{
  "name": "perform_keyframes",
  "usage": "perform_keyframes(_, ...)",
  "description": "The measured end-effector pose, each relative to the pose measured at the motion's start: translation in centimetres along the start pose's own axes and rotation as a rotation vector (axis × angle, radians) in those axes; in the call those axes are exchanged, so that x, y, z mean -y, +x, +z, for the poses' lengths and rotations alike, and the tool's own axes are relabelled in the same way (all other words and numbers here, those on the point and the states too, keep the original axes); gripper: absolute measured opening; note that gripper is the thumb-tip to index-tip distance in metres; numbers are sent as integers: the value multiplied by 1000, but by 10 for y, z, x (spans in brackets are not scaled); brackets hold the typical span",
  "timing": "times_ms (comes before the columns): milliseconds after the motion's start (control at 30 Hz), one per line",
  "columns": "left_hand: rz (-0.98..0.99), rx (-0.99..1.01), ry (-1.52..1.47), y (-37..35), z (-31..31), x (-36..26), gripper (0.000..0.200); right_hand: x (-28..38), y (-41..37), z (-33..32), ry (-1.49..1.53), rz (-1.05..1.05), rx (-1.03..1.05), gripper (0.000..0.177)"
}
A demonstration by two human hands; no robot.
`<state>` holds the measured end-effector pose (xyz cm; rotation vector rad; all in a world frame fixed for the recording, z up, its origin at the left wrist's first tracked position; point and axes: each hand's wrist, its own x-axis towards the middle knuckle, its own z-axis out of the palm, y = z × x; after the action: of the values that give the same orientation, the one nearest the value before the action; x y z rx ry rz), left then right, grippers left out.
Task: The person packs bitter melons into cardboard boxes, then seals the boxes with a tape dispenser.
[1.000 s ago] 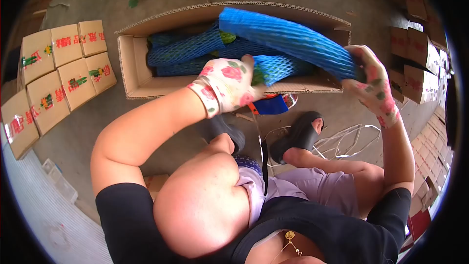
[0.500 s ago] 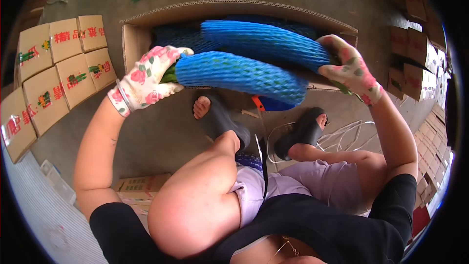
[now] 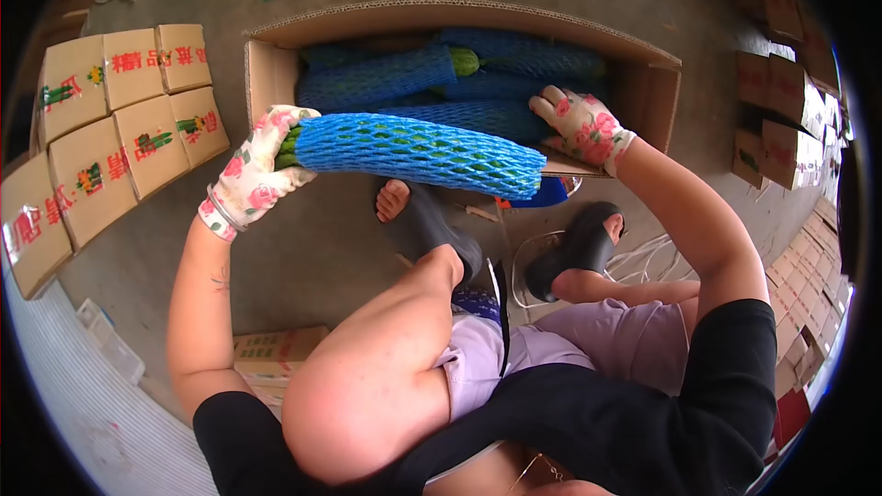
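My left hand (image 3: 262,170), in a white flower-print glove, is closed round the left end of a long green gourd (image 3: 418,154) in a blue foam net sleeve. This gourd is held over the near edge of an open cardboard box (image 3: 276,87). My right hand (image 3: 588,127), in a matching glove, reaches inside the box at the right. Its fingers curl round the right end of another netted gourd (image 3: 478,118), partly hidden behind the held one. Farther back in the box lie more netted gourds (image 3: 381,83), one with its pale green end bare.
Closed cartons with red print (image 3: 87,152) stand stacked at the left. More cartons (image 3: 781,129) are at the right. White straps (image 3: 648,257) and a blue object (image 3: 542,193) lie on the floor near my black sandals (image 3: 574,248).
My right hand has lowered its netted gourd into the box and moved left. My left hand still holds its gourd, which has shifted slightly left and nearer.
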<state>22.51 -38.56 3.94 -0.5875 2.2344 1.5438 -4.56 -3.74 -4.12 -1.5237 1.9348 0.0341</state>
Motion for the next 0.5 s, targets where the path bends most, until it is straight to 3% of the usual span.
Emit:
perform_keyframes(133,15,-12,-7,-3,-2,2,60,-20,-18,-4,-194,-47,-74,47)
perform_keyframes(233,-76,-21,-119,3,-3,-1,62,-13,-16,-20,-254,100,138,48)
perform_keyframes(267,49,-53,-86,5,-3,1,62,-5,-12,-34,-264,96,135,48)
perform_keyframes(333,189,-108,15,11,-5,3,62,17,-5,-59,669,252,-37,53)
perform_keyframes(367,214,-94,140,12,-8,-1,57,28,-2,-67,1266,137,-99,58)
perform_keyframes(400,219,-95,123,13,-8,0,56,40,2,-71,1414,-16,-54,59)
perform_keyframes(467,233,-84,67,17,-10,0,56,71,12,-83,1383,-82,41,60)
perform_keyframes(500,231,-93,70,17,-10,-1,56,83,16,-91,1203,9,85,60)
